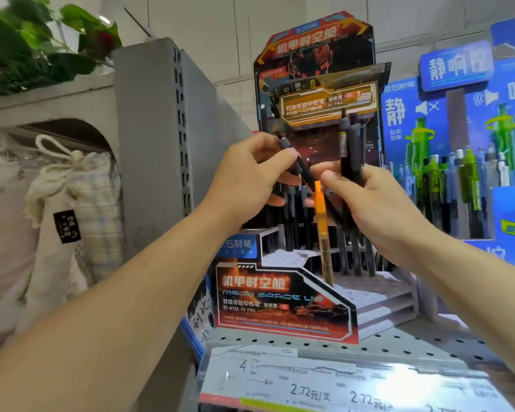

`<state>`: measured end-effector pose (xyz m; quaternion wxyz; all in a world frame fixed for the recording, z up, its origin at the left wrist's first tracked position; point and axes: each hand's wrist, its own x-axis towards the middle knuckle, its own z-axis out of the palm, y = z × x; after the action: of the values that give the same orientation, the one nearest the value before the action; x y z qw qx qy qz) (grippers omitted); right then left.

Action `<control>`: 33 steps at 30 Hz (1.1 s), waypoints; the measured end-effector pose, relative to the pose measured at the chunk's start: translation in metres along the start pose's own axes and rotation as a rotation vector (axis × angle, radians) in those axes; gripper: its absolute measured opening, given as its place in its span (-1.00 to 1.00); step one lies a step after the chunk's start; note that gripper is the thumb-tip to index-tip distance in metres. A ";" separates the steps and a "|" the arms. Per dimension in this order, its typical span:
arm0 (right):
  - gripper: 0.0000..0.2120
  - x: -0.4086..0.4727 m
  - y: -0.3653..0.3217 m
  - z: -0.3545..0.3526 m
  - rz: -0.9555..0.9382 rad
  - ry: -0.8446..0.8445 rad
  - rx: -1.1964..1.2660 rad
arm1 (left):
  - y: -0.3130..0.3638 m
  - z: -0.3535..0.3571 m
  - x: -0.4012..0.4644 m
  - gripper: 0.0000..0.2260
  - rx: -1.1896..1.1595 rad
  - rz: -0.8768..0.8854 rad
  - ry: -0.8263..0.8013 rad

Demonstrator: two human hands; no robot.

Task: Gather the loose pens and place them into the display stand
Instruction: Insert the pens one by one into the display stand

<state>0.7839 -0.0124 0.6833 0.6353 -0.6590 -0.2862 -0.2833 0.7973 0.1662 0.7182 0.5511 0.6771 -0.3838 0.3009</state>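
Note:
A red-and-black cardboard display stand [283, 304] sits on the shelf with several black pens standing in its back rows. My left hand [247, 176] pinches a black pen [301, 166] that slants down to the right in front of the stand. My right hand [378, 203] grips a bundle of black pens [351, 150] held upright. An orange pen [321, 230] hangs tip down between the hands, its top by my right thumb and its tip just above the stand's lower step.
A blue display [458, 129] with green and grey pens stands to the right. A grey shelf upright [152, 129] rises on the left, with cloth drawstring bags [81, 209] beyond it. Price labels [324, 391] run along the perforated shelf's front edge.

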 end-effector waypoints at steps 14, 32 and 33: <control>-0.83 0.000 -0.003 -0.008 -0.049 0.158 -0.046 | -0.005 -0.001 -0.003 -0.64 0.239 0.102 0.190; -0.90 -0.002 -0.003 -0.007 0.087 -0.025 -0.102 | -0.003 0.010 -0.004 -0.87 0.596 0.101 0.069; -0.88 -0.002 -0.004 -0.006 0.086 -0.020 -0.095 | -0.003 0.011 -0.004 -0.84 0.645 0.097 0.065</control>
<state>0.7795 -0.0187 0.6847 0.6119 -0.7028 -0.2501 -0.2627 0.7976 0.1564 0.7112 0.3051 0.7878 -0.2828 0.4542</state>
